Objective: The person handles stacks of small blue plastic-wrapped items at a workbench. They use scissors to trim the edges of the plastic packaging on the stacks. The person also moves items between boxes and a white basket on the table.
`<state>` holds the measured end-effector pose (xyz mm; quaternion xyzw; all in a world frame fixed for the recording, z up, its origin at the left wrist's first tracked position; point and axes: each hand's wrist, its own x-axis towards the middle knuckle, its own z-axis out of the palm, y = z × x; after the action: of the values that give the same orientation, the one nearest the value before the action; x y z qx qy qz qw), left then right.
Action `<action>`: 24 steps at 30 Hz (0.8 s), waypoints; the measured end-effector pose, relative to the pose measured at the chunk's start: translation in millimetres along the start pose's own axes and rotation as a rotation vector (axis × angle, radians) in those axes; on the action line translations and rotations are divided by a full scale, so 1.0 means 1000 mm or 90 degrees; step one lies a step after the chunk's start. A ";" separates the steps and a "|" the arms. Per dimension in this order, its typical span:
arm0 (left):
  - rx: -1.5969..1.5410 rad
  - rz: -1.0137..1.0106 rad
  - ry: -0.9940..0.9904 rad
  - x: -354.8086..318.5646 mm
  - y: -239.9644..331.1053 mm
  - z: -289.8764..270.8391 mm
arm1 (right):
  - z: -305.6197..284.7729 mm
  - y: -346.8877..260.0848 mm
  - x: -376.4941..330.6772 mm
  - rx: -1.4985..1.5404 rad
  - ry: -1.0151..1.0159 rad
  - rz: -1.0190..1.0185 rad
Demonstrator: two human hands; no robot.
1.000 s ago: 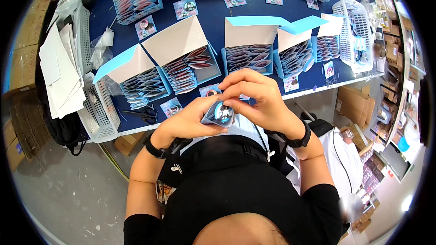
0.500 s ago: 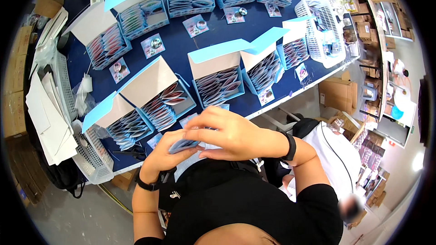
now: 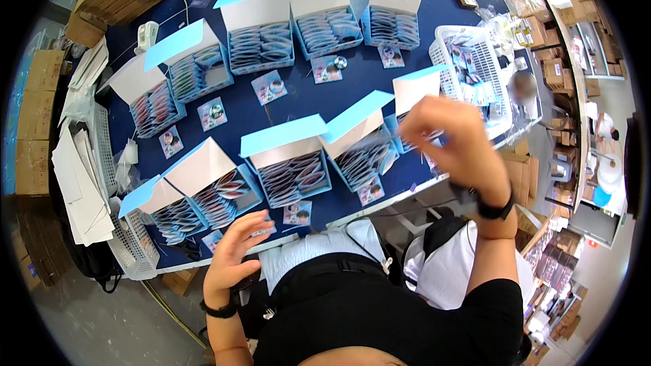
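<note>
My left hand (image 3: 234, 255) is at the table's front edge with its fingers stretched out and nothing in it. It is close to an open box of packets (image 3: 224, 196) and a small printed card beside it. My right hand (image 3: 453, 137) is raised over the open box at the right end of the front row (image 3: 417, 88). Motion blurs its bent fingers, and a pale smear shows at their left; whether they hold anything is unclear. Just left of that hand stands another open box filled with flat packets (image 3: 366, 159). Printed cards (image 3: 297, 213) lie in front of several boxes.
A back row of open blue-and-white boxes (image 3: 261, 44) stands across the blue table (image 3: 291, 105). At the right is a white plastic basket (image 3: 498, 81) of small packets. White baskets (image 3: 139, 247) and card sheets (image 3: 78, 190) line the left. A seated person in white (image 3: 444, 257) is close on the right.
My hands were together in front of me around a blue packet. Now they are apart: the right has swung out to the right-hand box, the left has opened. The view has shifted.
</note>
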<state>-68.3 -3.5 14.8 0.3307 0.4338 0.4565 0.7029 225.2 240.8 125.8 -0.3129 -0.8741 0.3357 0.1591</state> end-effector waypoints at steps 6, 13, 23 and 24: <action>0.020 0.057 0.335 -0.034 -0.015 0.019 | -0.048 0.133 0.067 -0.154 0.046 0.005; -0.009 0.114 0.490 -0.075 -0.031 0.058 | 0.003 0.243 0.158 -0.296 -0.100 -0.036; -0.062 0.100 0.649 -0.099 -0.049 0.097 | 0.068 0.290 0.196 -0.411 -0.123 -0.091; -0.061 0.092 0.657 -0.099 -0.051 0.097 | 0.068 0.290 0.199 -0.410 -0.107 -0.112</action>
<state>17.9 -121.1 41.0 0.0595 0.6786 0.6267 0.3785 169.8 505.1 -109.1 -0.2414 -0.9690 0.0518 0.0077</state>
